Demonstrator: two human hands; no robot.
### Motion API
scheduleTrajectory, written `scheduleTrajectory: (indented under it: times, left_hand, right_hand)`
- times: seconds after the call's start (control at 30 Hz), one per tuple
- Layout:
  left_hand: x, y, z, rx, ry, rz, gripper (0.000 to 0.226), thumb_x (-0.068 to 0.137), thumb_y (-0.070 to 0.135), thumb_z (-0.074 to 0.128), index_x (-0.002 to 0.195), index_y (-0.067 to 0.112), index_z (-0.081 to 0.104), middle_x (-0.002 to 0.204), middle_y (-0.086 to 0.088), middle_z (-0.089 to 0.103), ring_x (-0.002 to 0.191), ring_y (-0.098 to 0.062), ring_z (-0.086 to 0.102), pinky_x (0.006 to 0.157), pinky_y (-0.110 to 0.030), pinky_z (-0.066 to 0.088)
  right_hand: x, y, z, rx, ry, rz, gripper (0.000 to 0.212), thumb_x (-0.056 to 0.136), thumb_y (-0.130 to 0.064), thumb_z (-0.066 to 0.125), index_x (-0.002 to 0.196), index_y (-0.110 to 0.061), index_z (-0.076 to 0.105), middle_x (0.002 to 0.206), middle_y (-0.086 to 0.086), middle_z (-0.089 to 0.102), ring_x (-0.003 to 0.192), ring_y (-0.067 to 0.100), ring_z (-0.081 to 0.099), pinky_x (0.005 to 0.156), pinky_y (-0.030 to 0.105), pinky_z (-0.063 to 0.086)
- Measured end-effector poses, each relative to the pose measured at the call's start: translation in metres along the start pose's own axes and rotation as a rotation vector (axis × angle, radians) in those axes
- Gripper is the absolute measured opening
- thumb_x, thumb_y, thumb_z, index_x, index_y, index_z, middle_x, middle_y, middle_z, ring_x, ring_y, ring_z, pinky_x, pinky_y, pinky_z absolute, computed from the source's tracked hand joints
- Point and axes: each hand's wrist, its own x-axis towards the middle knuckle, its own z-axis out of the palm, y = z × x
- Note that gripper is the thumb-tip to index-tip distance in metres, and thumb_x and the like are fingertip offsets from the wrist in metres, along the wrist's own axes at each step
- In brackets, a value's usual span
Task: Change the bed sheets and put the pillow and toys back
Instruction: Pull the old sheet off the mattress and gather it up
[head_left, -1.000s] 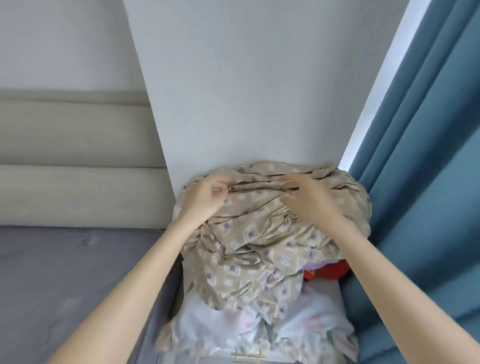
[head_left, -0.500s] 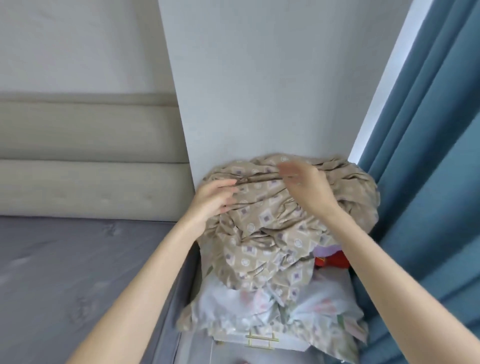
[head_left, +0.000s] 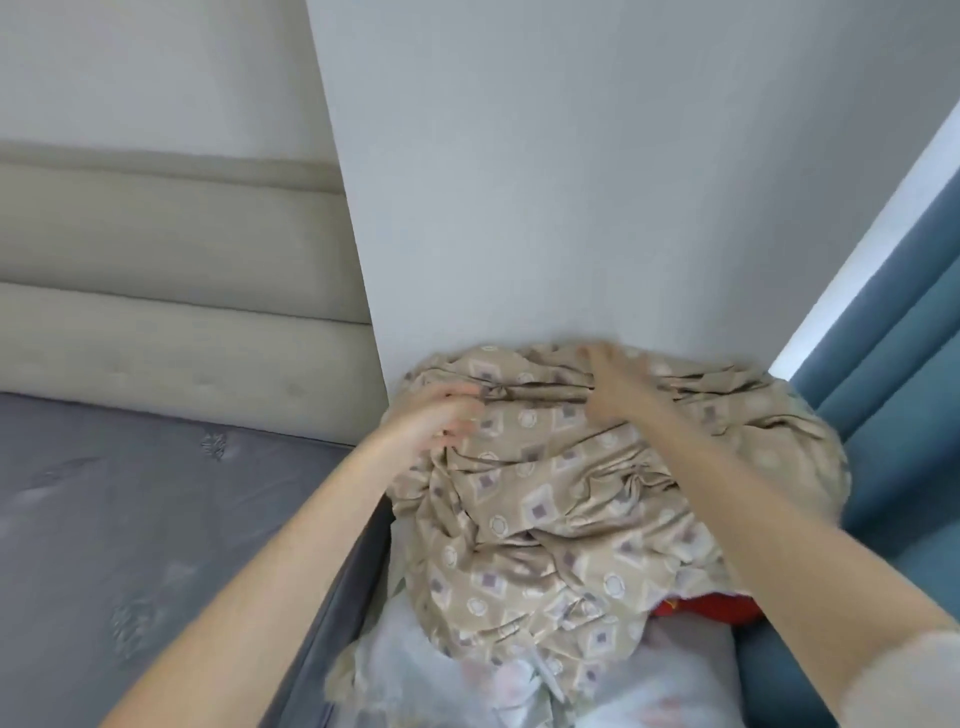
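A crumpled beige sheet (head_left: 545, 499) with a square-and-circle pattern lies heaped on a pile beside the bed, against the white wall. My left hand (head_left: 431, 421) is motion-blurred and touches the heap's left upper edge with its fingers stretched toward a fold. Higher up, my right hand (head_left: 618, 387) lies on the top of the heap, fingers spread flat over the fabric. Under the sheet a red toy (head_left: 706, 610) peeks out at the right, and pale white bedding (head_left: 649, 686) lies at the bottom. The bare grey mattress (head_left: 130, 519) fills the left.
A padded beige headboard (head_left: 156, 338) stands behind the mattress. The white wall (head_left: 571, 182) juts out right behind the pile. A blue curtain (head_left: 893, 389) hangs close on the right, so the pile sits in a narrow gap.
My left hand has loosened from a gripping curl to stretched fingers on the sheet. My right hand has settled flatter on the top of the heap. The view has shifted right.
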Motion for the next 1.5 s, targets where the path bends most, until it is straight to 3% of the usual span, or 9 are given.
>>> scheduleTrajectory:
  times: [0.17, 0.3, 0.43, 0.53, 0.73, 0.97, 1.3, 1.43, 1.5]
  left_hand:
    - [0.037, 0.001, 0.007, 0.756, -0.113, 0.149, 0.08, 0.079, 0.031, 0.074, 0.146, 0.024, 0.031, 0.149, 0.003, 0.031, 0.139, -0.019, 0.027, 0.106, -0.026, 0.028]
    - [0.059, -0.018, 0.013, 1.192, -0.179, 0.096, 0.093, 0.071, 0.034, 0.078, 0.147, 0.022, 0.025, 0.149, -0.009, 0.019, 0.14, -0.032, 0.013, 0.113, -0.047, 0.023]
    - [0.068, -0.029, 0.012, 1.013, -0.022, 0.217, 0.016, 0.082, 0.015, 0.066, 0.086, 0.016, 0.05, 0.092, -0.001, 0.049, 0.097, -0.025, 0.049, 0.072, -0.026, 0.042]
    - [0.065, -0.023, 0.003, 0.954, 0.078, 0.358, 0.023, 0.091, 0.008, 0.05, 0.073, 0.016, 0.038, 0.073, 0.006, 0.044, 0.081, -0.026, 0.049, 0.056, -0.022, 0.028]
    - [0.05, 0.008, -0.031, 0.545, 0.333, 0.477, 0.018, 0.095, 0.009, 0.048, 0.106, 0.015, 0.06, 0.103, 0.002, 0.064, 0.101, -0.019, 0.057, 0.066, -0.017, 0.036]
    - [-0.036, 0.039, -0.124, 0.272, 0.613, 0.547, 0.028, 0.089, 0.008, 0.056, 0.07, 0.019, 0.039, 0.07, 0.006, 0.048, 0.064, -0.005, 0.042, 0.055, -0.02, 0.031]
    - [-0.278, 0.037, -0.323, 0.382, 1.297, 0.488, 0.019, 0.092, 0.012, 0.051, 0.078, 0.015, 0.038, 0.068, 0.006, 0.043, 0.065, -0.012, 0.041, 0.056, -0.021, 0.032]
    - [-0.424, -0.008, -0.398, 0.512, 1.578, 0.36, 0.015, 0.093, 0.013, 0.048, 0.08, 0.014, 0.041, 0.068, 0.006, 0.045, 0.071, -0.021, 0.043, 0.053, -0.03, 0.024]
    - [-0.457, -0.036, -0.408, 0.586, 1.579, 0.239, 0.022, 0.093, 0.012, 0.048, 0.074, 0.016, 0.038, 0.067, 0.002, 0.046, 0.071, -0.024, 0.043, 0.056, -0.033, 0.017]
  right_hand:
    - [0.037, 0.009, 0.014, -0.24, -0.195, -0.063, 0.048, 0.071, -0.046, 0.076, 0.1, -0.011, 0.06, 0.107, 0.008, 0.063, 0.093, 0.023, 0.059, 0.074, 0.027, 0.045]
    - [0.053, 0.019, 0.022, -0.284, -0.226, -0.113, 0.053, 0.086, -0.044, 0.064, 0.124, -0.007, 0.056, 0.132, 0.017, 0.05, 0.123, 0.034, 0.046, 0.101, 0.04, 0.041]
    - [0.054, 0.014, 0.022, -0.432, -0.078, -0.228, 0.035, 0.094, -0.026, 0.051, 0.127, -0.014, 0.051, 0.123, 0.008, 0.06, 0.112, 0.028, 0.057, 0.085, 0.034, 0.045]
    - [0.053, 0.004, -0.001, -0.359, 0.054, -0.254, 0.04, 0.095, -0.024, 0.049, 0.134, -0.017, 0.041, 0.122, 0.011, 0.059, 0.112, 0.03, 0.057, 0.084, 0.037, 0.045]
    - [0.036, -0.054, -0.066, -0.072, 0.516, -0.413, 0.02, 0.095, -0.023, 0.045, 0.114, -0.016, 0.044, 0.101, 0.015, 0.064, 0.096, 0.034, 0.061, 0.065, 0.036, 0.033]
    - [-0.025, -0.19, -0.13, 0.259, 0.736, -0.742, 0.022, 0.094, -0.022, 0.044, 0.116, -0.018, 0.042, 0.089, 0.014, 0.065, 0.084, 0.038, 0.06, 0.063, 0.037, 0.036]
    - [-0.178, -0.446, -0.167, 0.726, 0.623, -1.281, 0.016, 0.097, -0.026, 0.049, 0.101, -0.011, 0.047, 0.083, 0.01, 0.061, 0.08, 0.035, 0.058, 0.07, 0.041, 0.044]
    - [-0.275, -0.565, -0.155, 0.92, 0.304, -1.45, 0.016, 0.091, -0.023, 0.061, 0.089, -0.012, 0.049, 0.073, -0.003, 0.054, 0.074, 0.023, 0.05, 0.062, 0.026, 0.036]
    - [-0.286, -0.599, -0.135, 0.873, 0.149, -1.359, 0.026, 0.092, -0.02, 0.059, 0.113, -0.006, 0.056, 0.102, 0.009, 0.064, 0.097, 0.025, 0.058, 0.08, 0.028, 0.042]
